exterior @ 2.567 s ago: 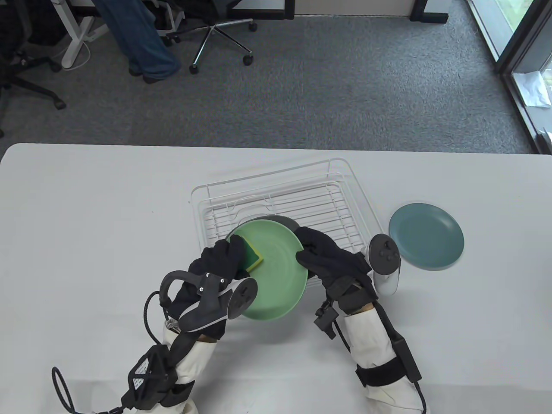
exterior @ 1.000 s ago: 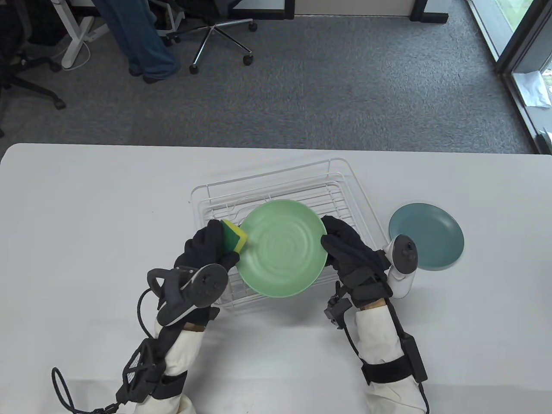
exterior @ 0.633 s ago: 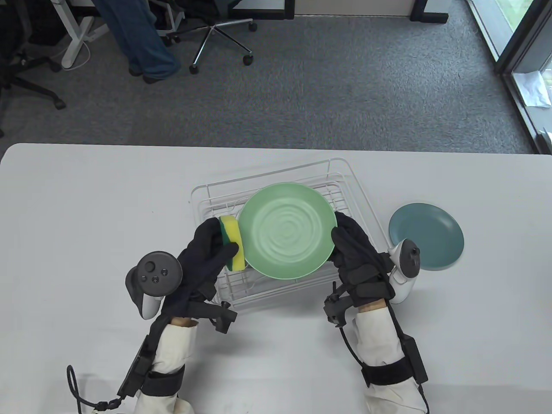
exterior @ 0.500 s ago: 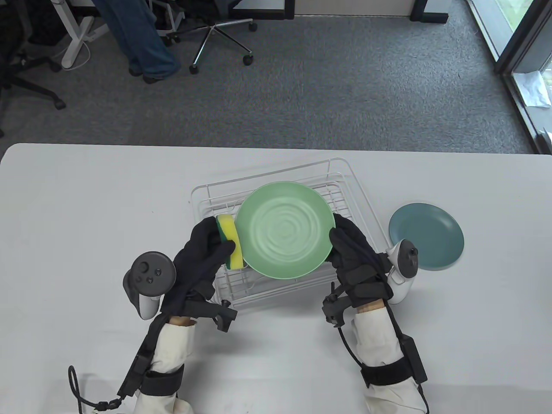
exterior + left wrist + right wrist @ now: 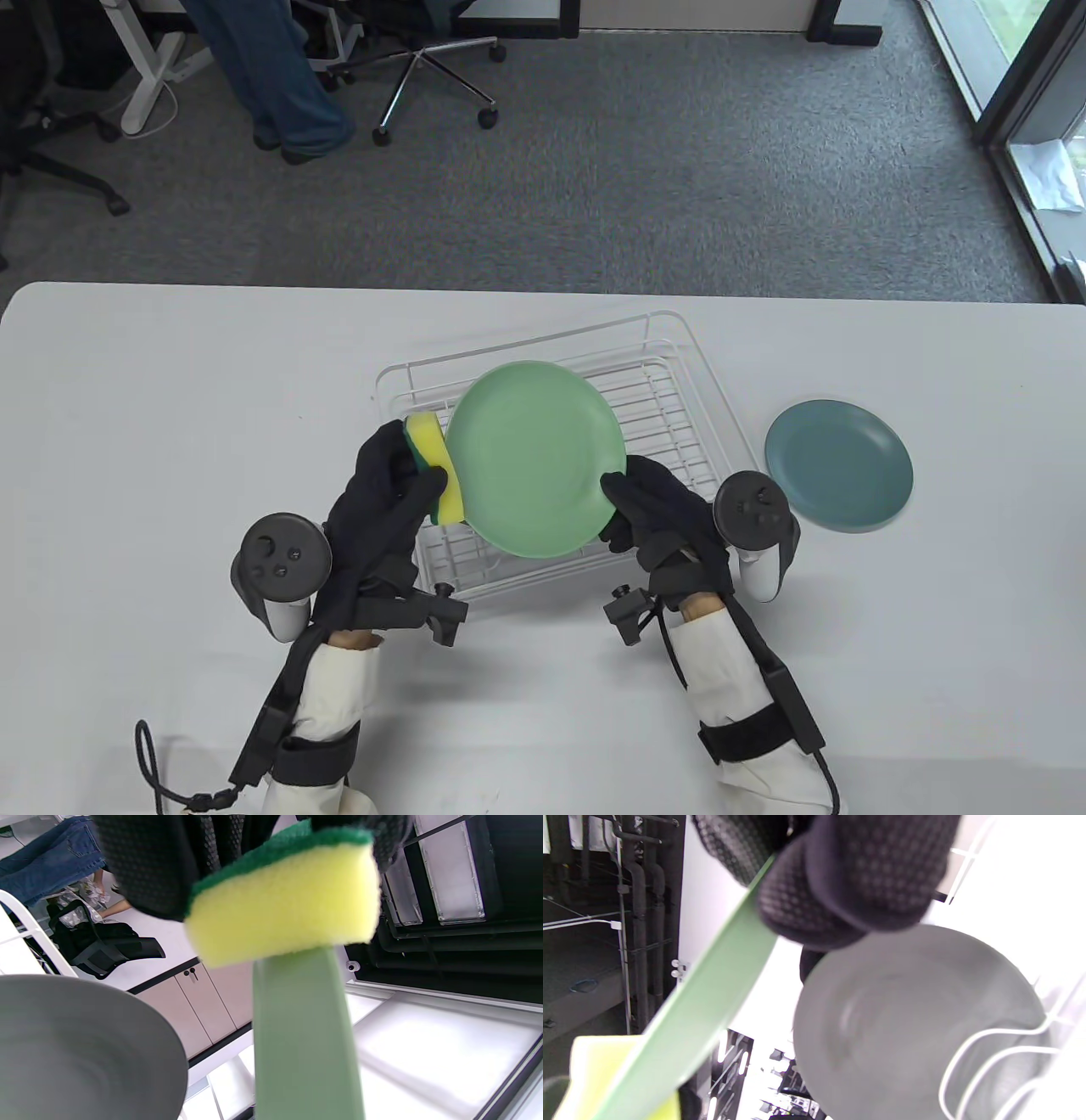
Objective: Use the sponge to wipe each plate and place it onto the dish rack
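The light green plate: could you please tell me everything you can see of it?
The light green plate is round, matte and plastic-looking, with a shallow rim. It is held tilted above the white wire dish rack. The right hand pinches its right edge; the sponge, gripped by the left hand, presses its left edge.

In the lower middle of the table view, the black-gloved left hand (image 5: 386, 497) reaches up from the bottom edge, fingers and thumb curled in a grip. The black-gloved right hand (image 5: 653, 514) sits to its right, fingers (image 5: 857, 878) curled, pinching. White-sleeved forearms angle inward.
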Available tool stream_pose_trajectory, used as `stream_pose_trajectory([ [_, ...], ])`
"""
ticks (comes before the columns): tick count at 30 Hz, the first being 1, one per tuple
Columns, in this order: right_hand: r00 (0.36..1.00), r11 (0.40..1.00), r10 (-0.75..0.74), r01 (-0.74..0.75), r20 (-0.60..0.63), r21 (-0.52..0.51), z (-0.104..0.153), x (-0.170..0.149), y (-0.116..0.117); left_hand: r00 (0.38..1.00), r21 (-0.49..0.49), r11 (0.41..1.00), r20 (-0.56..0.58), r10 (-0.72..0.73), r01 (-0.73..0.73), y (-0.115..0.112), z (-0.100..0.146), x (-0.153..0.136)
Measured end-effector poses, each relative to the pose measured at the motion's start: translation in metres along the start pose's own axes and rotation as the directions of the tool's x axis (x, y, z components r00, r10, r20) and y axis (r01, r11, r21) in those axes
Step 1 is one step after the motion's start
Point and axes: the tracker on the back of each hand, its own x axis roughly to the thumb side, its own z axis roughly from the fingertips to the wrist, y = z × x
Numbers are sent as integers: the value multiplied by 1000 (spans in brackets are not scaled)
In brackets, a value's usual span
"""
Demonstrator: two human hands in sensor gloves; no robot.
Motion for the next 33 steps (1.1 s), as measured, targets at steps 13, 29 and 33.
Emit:
stream_pose_trajectory([
  [13, 952, 961, -261, 272, -157, 49, 9, -5, 36, 974, -141, 974, 118, 194, -177, -24, 13, 38],
  [29, 839, 803, -487, 539, -240, 255, 14, 0, 64, 964, -178, 977, 256, -71, 119, -47, 24, 58],
  [33, 827, 767, -514, 563, -229, 308, 14, 4, 66, 956, -164, 969, 258, -141, 187, -50, 24, 56],
])
